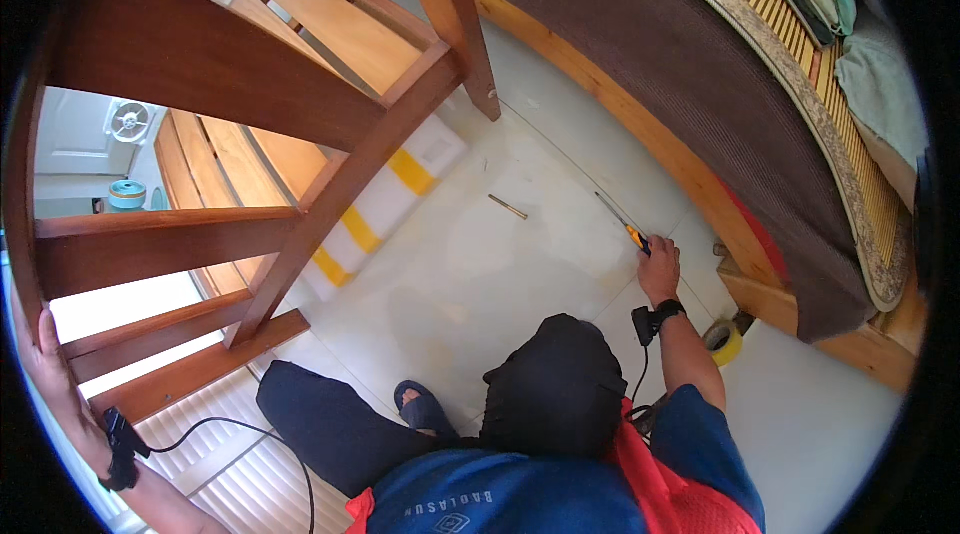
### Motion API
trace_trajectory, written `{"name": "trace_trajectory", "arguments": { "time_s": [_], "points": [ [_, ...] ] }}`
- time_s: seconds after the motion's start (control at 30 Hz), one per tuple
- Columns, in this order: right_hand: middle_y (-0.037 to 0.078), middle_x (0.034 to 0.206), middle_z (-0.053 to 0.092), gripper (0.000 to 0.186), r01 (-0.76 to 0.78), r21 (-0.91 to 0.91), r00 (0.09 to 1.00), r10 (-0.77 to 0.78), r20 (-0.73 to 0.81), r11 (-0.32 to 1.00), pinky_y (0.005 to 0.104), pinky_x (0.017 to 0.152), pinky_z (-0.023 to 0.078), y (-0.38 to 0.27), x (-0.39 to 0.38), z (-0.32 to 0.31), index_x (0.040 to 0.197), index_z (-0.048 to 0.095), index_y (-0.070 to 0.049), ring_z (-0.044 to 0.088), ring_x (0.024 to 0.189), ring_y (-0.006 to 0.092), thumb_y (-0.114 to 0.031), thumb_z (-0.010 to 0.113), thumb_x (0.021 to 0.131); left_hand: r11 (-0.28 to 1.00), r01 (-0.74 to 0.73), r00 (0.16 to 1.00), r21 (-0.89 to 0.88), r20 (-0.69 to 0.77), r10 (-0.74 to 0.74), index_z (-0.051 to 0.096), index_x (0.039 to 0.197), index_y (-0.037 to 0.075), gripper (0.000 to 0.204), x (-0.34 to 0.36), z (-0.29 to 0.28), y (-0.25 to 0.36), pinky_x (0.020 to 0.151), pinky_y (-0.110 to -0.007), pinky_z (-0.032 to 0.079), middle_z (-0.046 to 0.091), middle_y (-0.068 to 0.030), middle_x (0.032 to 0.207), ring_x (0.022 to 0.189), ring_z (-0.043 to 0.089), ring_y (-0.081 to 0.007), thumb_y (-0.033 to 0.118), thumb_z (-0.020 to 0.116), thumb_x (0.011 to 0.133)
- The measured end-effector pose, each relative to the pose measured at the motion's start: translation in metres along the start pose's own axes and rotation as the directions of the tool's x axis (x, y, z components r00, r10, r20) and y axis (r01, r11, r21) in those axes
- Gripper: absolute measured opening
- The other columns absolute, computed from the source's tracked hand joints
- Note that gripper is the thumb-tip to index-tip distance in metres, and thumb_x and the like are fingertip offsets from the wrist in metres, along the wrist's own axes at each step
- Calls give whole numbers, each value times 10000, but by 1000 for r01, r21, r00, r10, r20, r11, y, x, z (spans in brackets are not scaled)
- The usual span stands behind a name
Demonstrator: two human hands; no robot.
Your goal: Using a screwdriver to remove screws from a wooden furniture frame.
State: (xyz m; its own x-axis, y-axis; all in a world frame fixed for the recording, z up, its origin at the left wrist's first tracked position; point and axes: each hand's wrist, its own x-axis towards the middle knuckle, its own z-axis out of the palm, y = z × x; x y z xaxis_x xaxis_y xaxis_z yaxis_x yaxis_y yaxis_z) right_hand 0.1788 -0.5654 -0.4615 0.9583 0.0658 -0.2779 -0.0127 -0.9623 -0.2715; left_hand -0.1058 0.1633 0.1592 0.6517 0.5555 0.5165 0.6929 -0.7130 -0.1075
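Observation:
My right hand (660, 269) is low over the tiled floor, closed around the yellow-and-black handle of a screwdriver (634, 234). Its thin shaft points away from me, toward the far left. On the floor to the left of it lies a slim brass-coloured rod (508, 207), perhaps a bolt. At the far left rim, my left hand (45, 359) holds the outer edge of a reddish-brown wooden frame (170, 252) with several crosspieces. The thumb shows along the wood; the other fingers are mostly hidden.
White foam blocks with yellow tape (408, 172) lie beside the frame. Lighter wooden slats (340, 22) stretch behind it. A bed with a brown fabric side (680, 54) runs along the right. A yellow tape roll (722, 342) rests near my right forearm. Cables hang from both wrists.

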Motion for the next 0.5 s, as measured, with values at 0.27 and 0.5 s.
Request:
{"name": "trace_trajectory", "arguments": {
  "time_s": [0.27, 0.5],
  "points": [
    [91, 870, 681, 284, -211, 761, 943, -77, 324, 614, 346, 621, 524, -82, 8, -25, 1200, 608, -6, 629, 680, 195, -181, 645, 979, 977, -155, 988, 144, 24, 153, 383, 1660, 205, 743, 6, -12, 9, 1277, -567, 313, 430, -123, 1679, 1568, 375, -341, 592, 544, 1047],
    [29, 780, 644, 341, -300, 926, 902, -247, 353, 229, 264, 471, 427, -214, 33, -95, 1186, 691, 12, 469, 512, 63, -283, 655, 1019, 931, 165, 969, -325, 230, -91, 599, 1306, -123, 488, 18, -17, -33, 831, -375, 528, 658, -176, 1095, 928, 621, -230, 273, 691, 1037]
  ]
}}
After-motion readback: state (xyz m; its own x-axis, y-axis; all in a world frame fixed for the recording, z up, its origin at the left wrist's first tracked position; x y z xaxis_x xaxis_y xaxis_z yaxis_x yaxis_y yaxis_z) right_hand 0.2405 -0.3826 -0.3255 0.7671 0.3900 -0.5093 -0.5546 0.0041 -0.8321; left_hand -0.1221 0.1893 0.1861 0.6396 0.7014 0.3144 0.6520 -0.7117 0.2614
